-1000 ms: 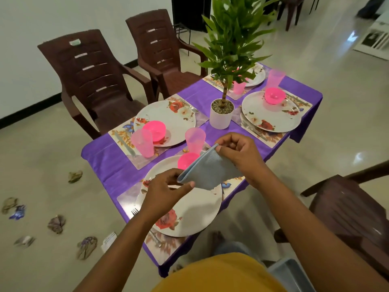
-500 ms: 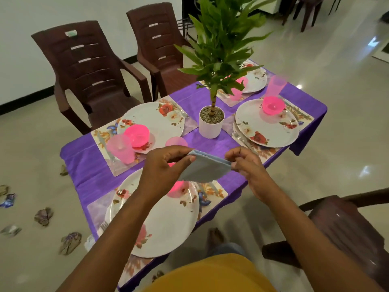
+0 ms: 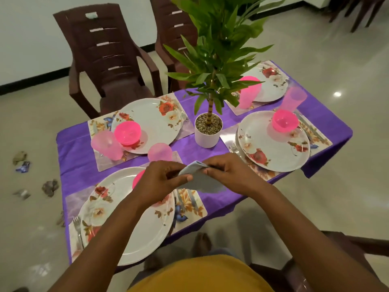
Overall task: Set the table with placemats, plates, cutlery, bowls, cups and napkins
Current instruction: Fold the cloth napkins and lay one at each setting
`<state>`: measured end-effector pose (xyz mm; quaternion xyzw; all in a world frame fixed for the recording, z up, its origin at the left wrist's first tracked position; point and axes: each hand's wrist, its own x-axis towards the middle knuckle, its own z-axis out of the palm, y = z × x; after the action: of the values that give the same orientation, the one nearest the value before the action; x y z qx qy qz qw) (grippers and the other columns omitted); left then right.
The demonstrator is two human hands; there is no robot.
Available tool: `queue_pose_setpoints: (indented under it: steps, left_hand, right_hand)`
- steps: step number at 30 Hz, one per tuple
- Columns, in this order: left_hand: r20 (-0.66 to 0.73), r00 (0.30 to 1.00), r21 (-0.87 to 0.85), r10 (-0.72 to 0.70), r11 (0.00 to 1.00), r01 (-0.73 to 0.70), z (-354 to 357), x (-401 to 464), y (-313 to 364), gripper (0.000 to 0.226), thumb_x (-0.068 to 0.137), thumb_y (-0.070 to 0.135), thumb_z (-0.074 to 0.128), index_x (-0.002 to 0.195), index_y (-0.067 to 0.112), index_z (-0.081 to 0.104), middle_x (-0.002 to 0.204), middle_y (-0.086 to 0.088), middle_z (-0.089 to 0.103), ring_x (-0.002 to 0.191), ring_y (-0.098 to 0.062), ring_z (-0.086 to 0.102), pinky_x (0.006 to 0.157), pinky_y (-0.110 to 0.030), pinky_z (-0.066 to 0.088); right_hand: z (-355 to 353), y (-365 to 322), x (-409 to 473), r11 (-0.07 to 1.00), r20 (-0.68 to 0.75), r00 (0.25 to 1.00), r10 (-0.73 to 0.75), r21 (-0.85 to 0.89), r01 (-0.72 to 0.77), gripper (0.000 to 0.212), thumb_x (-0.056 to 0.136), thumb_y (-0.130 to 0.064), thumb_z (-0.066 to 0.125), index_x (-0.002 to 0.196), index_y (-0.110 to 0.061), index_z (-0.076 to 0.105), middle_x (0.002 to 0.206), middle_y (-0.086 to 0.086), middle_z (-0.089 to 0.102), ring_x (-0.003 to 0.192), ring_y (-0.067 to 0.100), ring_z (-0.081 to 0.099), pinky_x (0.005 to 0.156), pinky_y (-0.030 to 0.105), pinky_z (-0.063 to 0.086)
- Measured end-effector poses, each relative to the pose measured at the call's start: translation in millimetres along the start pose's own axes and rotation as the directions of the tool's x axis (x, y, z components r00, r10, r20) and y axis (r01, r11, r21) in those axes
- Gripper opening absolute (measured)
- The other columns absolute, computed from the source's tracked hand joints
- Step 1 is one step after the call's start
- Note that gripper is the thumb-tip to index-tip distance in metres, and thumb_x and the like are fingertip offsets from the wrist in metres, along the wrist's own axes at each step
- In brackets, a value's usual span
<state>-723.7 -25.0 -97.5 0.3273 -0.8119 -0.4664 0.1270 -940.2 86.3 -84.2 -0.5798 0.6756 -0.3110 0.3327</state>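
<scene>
A folded pale blue napkin (image 3: 200,180) hangs above the near edge of the purple table (image 3: 75,161). My left hand (image 3: 160,182) pinches its left side and my right hand (image 3: 229,173) pinches its top right corner. Under my left hand lies the near floral plate (image 3: 126,218) on its placemat (image 3: 189,205), with a pink bowl (image 3: 137,179) mostly hidden by the hand and a pink cup (image 3: 160,151) just beyond. A fork (image 3: 76,223) lies left of that plate. Three other settings with plates, pink bowls and pink cups stand further back.
A potted plant in a white pot (image 3: 207,131) stands mid-table. Two brown plastic chairs (image 3: 109,60) stand at the far side and another chair (image 3: 347,260) at my right. Crumpled scraps (image 3: 49,187) lie on the floor to the left.
Both hands have drawn closer together on the napkin and shifted to the right of the near plate. The napkin now hangs lower between them.
</scene>
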Motion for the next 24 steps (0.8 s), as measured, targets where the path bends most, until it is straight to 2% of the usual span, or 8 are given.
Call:
queue_pose_setpoints:
  steps: [4,8,10,12,15,18,20,24]
  left_hand:
    - [0.100,0.979,0.060,-0.180,0.983,0.175,7.4,0.9,-20.1,0.015,0.102,0.032,0.064,0.101,0.026,0.078,0.083,0.008,0.076,0.077,-0.014,0.071,0.074,-0.032,0.058]
    - [0.195,0.969,-0.237,-0.151,0.952,0.196,7.6,-0.3,-26.0,0.028,0.102,0.030,0.059,0.120,0.016,0.076,0.107,-0.001,0.079,0.103,-0.026,0.073,0.091,-0.040,0.062]
    - [0.180,0.966,-0.511,-0.185,0.821,0.253,9.8,0.6,-22.0,0.029,0.099,0.029,0.063,0.121,0.011,0.073,0.114,-0.009,0.076,0.113,-0.032,0.070,0.094,-0.038,0.060]
    - [0.223,0.954,-0.766,-0.198,0.570,0.298,14.4,3.2,-15.2,0.041,0.091,0.038,0.077,0.120,0.009,0.071,0.115,-0.017,0.070,0.112,-0.038,0.067,0.096,-0.043,0.057]
    - [0.288,0.944,-0.859,-0.160,0.392,0.329,24.7,8.6,-7.1,0.058,0.081,0.041,0.084,0.130,0.017,0.065,0.117,-0.011,0.070,0.107,-0.032,0.069,0.091,-0.047,0.059]
    - [0.286,0.942,-0.805,-0.173,0.490,0.335,39.0,12.4,-9.3,0.060,0.091,0.019,0.069,0.148,0.022,0.051,0.139,-0.009,0.066,0.123,-0.037,0.067,0.097,-0.055,0.057]
    - [0.250,0.938,-0.756,-0.240,0.557,0.344,45.4,14.4,-17.4,0.068,0.089,0.008,0.073,0.149,0.028,0.048,0.142,-0.004,0.064,0.128,-0.035,0.064,0.095,-0.057,0.058]
    - [0.184,0.930,-0.616,-0.319,0.700,0.361,57.9,15.1,-26.4,0.094,0.085,0.006,0.082,0.157,0.039,0.032,0.155,0.001,0.049,0.140,-0.028,0.052,0.086,-0.049,0.064]
  right_hand:
    - [-18.4,10.3,-1.2,0.987,0.018,0.999,0.032,0.156,-0.034,0.018,0.102,-0.017,0.064,0.111,-0.015,0.079,0.097,-0.003,0.077,0.086,0.009,0.069,0.069,0.016,0.050]
    - [-28.5,16.4,-5.5,0.946,-0.013,0.990,0.140,0.296,-0.131,0.016,0.103,-0.023,0.062,0.104,-0.018,0.077,0.093,0.000,0.075,0.081,0.005,0.068,0.070,0.016,0.051]
    - [-27.3,17.1,-8.2,0.896,-0.045,0.976,0.213,0.408,-0.176,0.019,0.104,-0.027,0.060,0.106,-0.017,0.076,0.097,0.002,0.075,0.086,0.013,0.071,0.074,0.023,0.055]
    - [-23.0,17.6,-10.6,0.804,-0.073,0.954,0.292,0.558,-0.203,0.022,0.105,-0.029,0.058,0.112,-0.017,0.075,0.104,0.002,0.077,0.095,0.017,0.073,0.081,0.031,0.059]
    - [-13.8,20.2,-13.1,0.731,-0.120,0.905,0.408,0.636,-0.245,0.020,0.106,-0.033,0.055,0.112,-0.026,0.073,0.109,-0.004,0.076,0.105,0.021,0.072,0.090,0.038,0.058]
    - [-5.1,23.4,-14.7,0.691,-0.137,0.859,0.494,0.661,-0.292,0.016,0.108,-0.031,0.052,0.108,-0.033,0.068,0.098,-0.019,0.075,0.095,0.007,0.072,0.076,0.024,0.060]
    - [-2.7,28.8,-14.7,0.679,-0.142,0.831,0.537,0.658,-0.326,0.016,0.108,-0.026,0.053,0.112,-0.035,0.065,0.110,-0.011,0.074,0.102,0.013,0.071,0.081,0.029,0.061]
    - [-4.1,35.4,-15.3,0.709,-0.148,0.810,0.568,0.588,-0.390,0.043,0.104,-0.008,0.054,0.131,-0.041,0.050,0.103,-0.016,0.069,0.084,0.006,0.071,0.067,0.024,0.058]
